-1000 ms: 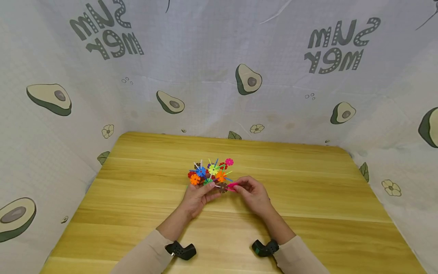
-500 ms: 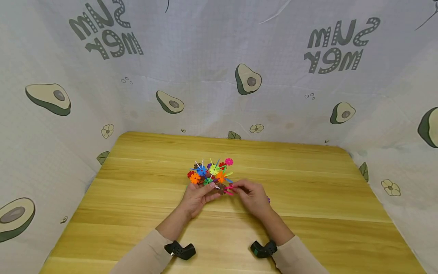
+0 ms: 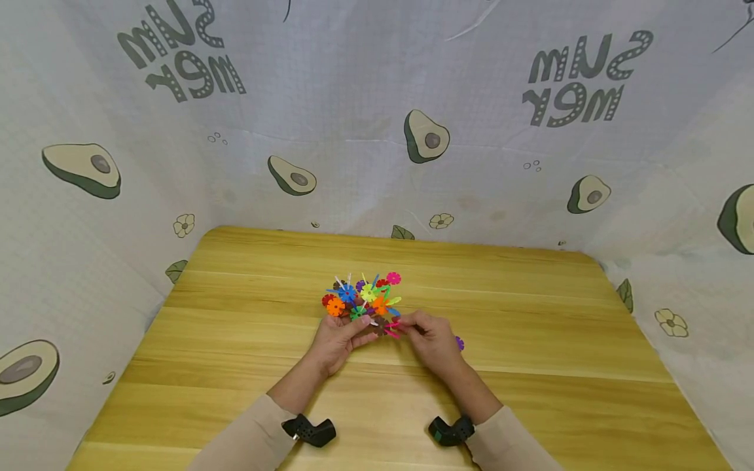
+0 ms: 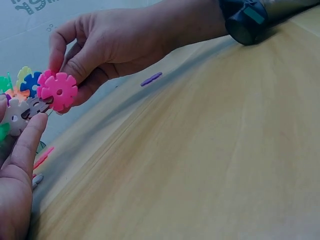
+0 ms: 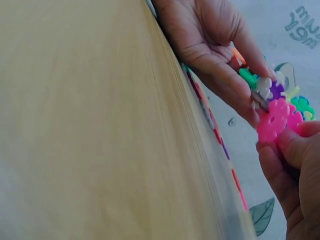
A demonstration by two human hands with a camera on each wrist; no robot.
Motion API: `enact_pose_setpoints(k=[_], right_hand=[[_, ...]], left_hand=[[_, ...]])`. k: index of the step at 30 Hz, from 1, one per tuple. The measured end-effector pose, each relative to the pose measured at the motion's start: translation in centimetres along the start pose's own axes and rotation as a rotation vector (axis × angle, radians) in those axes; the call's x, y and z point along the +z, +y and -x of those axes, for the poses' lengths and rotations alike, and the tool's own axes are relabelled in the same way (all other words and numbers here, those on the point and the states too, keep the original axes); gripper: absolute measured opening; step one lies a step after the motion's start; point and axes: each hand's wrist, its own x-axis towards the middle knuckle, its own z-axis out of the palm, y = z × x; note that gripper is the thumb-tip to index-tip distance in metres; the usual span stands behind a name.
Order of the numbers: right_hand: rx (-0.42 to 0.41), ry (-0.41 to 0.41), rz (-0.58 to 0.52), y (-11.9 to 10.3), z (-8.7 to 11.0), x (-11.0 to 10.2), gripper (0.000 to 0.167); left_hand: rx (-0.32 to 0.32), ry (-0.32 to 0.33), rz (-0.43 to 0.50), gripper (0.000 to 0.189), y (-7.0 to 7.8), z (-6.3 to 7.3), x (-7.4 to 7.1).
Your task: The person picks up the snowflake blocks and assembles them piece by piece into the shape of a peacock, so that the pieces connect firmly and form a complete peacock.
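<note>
A cluster of interlocked, notched plastic snowflake discs [image 3: 347, 294] in many colours is held up over the table in the head view. My left hand [image 3: 336, 341] grips it from the near left, thumb on top and fingers underneath. A brown disc [image 3: 381, 326] sits at the cluster's near right end. Joined to it are pink discs [image 4: 61, 91], standing side by side in the left wrist view. My right hand [image 3: 436, 340] pinches pink at this end; the thumb lies against a pink disc [image 5: 273, 121] in the right wrist view. Its fingertips partly hide the pieces.
A loose purple disc [image 3: 459, 343] lies on the wooden table [image 3: 530, 314] just beyond my right wrist. In the right wrist view, several flat discs [image 5: 239, 189] lie along the table. A white curtain [image 3: 353, 98] with printed avocados surrounds the table.
My right hand has shifted slightly down, uncovering the purple disc on the table. The pink discs, earlier bunched at its fingertips, now show spread apart. My left hand stays nearly still.
</note>
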Motion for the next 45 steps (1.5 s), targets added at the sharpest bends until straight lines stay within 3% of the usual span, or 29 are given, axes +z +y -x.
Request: enact_pose_setpoints(k=[5, 11, 15, 19, 24, 29, 37, 45], right_hand=[[-0.016, -0.008, 0.019, 0.1, 0.1, 0.0, 0.022], [0.068, -0.081, 0.079, -0.1, 0.0, -0.5, 0.021], [0.175, -0.178, 0.095, -0.2, -0.2, -1.3, 0.012], [0.297, -0.260, 0.101, 0.0, -0.6, -2.7, 0.012], [0.463, -0.385, 0.143, 0.7, -1.1, -5.6, 0.011], [0.592, -0.509, 0.178, 1.4, -1.4, -8.6, 0.022], [0.629, -0.652, 0.205, 1.7, -1.2, -10.9, 0.034], [0.613, -0.645, 0.254, 1.3, -1.1, -10.5, 0.025]], left_hand=[[0.020, -0.019, -0.011, 0.022, -0.2, 0.0, -0.1], [0.020, -0.019, -0.043, 0.020, -0.3, -0.1, -0.1], [0.028, -0.024, -0.047, 0.025, -0.4, -0.2, 0.0], [0.042, -0.027, -0.038, 0.018, -0.5, -0.1, 0.0], [0.030, -0.011, -0.045, 0.010, -0.4, -0.2, 0.1], [-0.003, 0.014, -0.055, 0.012, -0.3, -0.1, 0.2], [-0.033, -0.023, -0.051, 0.025, 0.0, -0.1, 0.2], [-0.065, -0.002, -0.120, 0.026, 0.2, 0.0, 0.3]])
